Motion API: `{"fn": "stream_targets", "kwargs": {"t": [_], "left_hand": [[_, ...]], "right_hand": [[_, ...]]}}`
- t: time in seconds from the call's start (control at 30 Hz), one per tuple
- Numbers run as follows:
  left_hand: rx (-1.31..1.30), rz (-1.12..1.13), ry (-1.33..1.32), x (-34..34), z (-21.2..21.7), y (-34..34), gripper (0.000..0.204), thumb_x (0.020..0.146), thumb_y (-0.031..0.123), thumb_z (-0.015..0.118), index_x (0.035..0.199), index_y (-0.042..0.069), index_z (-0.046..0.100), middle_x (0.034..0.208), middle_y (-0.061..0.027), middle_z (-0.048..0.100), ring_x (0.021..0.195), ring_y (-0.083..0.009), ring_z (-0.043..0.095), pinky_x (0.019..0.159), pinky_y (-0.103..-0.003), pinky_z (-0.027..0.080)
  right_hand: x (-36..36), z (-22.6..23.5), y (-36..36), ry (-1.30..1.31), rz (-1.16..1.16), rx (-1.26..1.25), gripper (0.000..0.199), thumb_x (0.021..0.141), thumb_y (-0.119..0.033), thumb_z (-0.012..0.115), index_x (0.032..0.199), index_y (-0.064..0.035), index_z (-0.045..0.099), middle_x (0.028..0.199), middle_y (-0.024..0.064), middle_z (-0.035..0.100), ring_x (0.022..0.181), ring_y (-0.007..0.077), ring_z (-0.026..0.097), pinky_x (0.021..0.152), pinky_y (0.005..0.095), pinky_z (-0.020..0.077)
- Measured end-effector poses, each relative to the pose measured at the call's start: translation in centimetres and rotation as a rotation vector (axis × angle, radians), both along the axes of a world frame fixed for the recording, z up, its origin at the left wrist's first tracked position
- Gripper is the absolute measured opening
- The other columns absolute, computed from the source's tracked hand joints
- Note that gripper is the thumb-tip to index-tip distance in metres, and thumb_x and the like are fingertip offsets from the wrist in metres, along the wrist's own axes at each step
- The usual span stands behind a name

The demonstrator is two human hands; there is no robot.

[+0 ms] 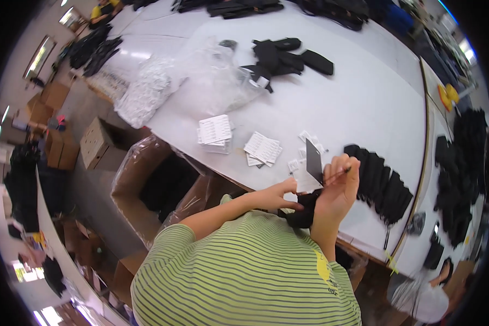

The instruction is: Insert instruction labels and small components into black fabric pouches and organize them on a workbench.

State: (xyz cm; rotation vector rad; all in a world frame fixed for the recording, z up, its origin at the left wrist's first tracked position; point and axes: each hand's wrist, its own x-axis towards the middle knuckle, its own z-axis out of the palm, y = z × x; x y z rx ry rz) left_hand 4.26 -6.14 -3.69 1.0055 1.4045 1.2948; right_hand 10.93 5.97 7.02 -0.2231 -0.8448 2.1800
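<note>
My left hand [277,195] rests at the table's near edge, its thumb and fingers closed on a black fabric item [303,213] held close to my body. My right hand [339,182] is raised just to the right, fingers curled in a pinch on a thin dark cord or stick. Between the hands stands a dark grey card [313,160], tilted upright, with a white card [308,183] below it. Whether the cards are fastened to the fabric is hidden. Right of my right hand lies a row of black folded items [379,183], packed side by side.
White printed cards lie in one stack [215,130] and another stack [263,149], with loose ones [309,139] nearby. Clear plastic bags [212,81] and black garments [282,57] lie farther back. A plastic-lined carton [133,185] stands at the table's left edge.
</note>
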Motion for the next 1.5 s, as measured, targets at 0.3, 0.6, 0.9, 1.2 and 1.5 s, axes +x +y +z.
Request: {"fn": "stream_targets", "kwargs": {"t": [0.3, 0.6, 0.9, 1.2, 1.5], "left_hand": [[0.171, 0.096, 0.152, -1.4, -1.4, -1.5, 0.031, 0.074, 0.019, 0.076, 0.098, 0.004, 0.065, 0.1, -0.0075, 0.059, 0.1, -0.0187, 0.052, 0.087, -0.031, 0.04], [0.011, 0.184, -0.013, -0.6, -2.3, -1.5, 0.028, 0.077, 0.02, 0.074, 0.094, 0.0, 0.065, 0.081, -0.0051, 0.066, 0.077, -0.0123, 0.058, 0.074, -0.028, 0.045], [0.1, 0.266, 0.139, 0.2, -1.1, -0.6, 0.022, 0.077, 0.015, 0.072, 0.092, 0.0, 0.065, 0.082, -0.0096, 0.064, 0.078, -0.0188, 0.059, 0.073, -0.029, 0.045], [-0.09, -0.071, -0.028, -2.9, 3.7, -3.0, 0.021, 0.083, 0.017, 0.065, 0.095, 0.002, 0.055, 0.081, -0.0043, 0.059, 0.077, -0.01, 0.052, 0.072, -0.028, 0.043], [-0.245, -0.636, -0.15, -6.1, 7.6, -4.4, 0.017, 0.087, 0.013, 0.063, 0.094, 0.001, 0.054, 0.083, -0.0029, 0.059, 0.079, -0.0082, 0.049, 0.073, -0.025, 0.042]], "right_hand": [[-1.1, 0.3, 0.7, 0.023, 0.13, -0.017, 0.026, 0.098, -0.024, 0.046, 0.077, -0.0098, 0.041, 0.071, -0.0017, 0.034, 0.059, 0.008, 0.028, 0.053, 0.0217, 0.0264], [-0.8, 0.3, 2.0, 0.033, 0.046, -0.089, 0.027, 0.097, -0.024, 0.049, 0.077, -0.0098, 0.041, 0.072, -0.0022, 0.035, 0.061, 0.009, 0.027, 0.054, 0.0232, 0.0265], [0.8, 0.0, 3.1, -0.006, -0.008, -0.034, 0.029, 0.098, -0.027, 0.048, 0.076, -0.0104, 0.038, 0.071, -0.0023, 0.032, 0.061, 0.008, 0.028, 0.056, 0.0225, 0.0267], [3.6, -4.3, 5.1, -0.283, 0.112, 0.736, 0.044, 0.095, -0.037, 0.042, 0.11, 0.0036, 0.053, 0.109, 0.0144, 0.056, 0.106, 0.0227, 0.051, 0.094, 0.0345, 0.0346], [6.5, -8.6, 1.9, -0.514, 1.1, 0.425, 0.071, 0.07, -0.023, 0.074, 0.132, -0.0021, 0.044, 0.125, 0.0121, 0.051, 0.117, 0.0219, 0.048, 0.102, 0.0346, 0.034]]}}
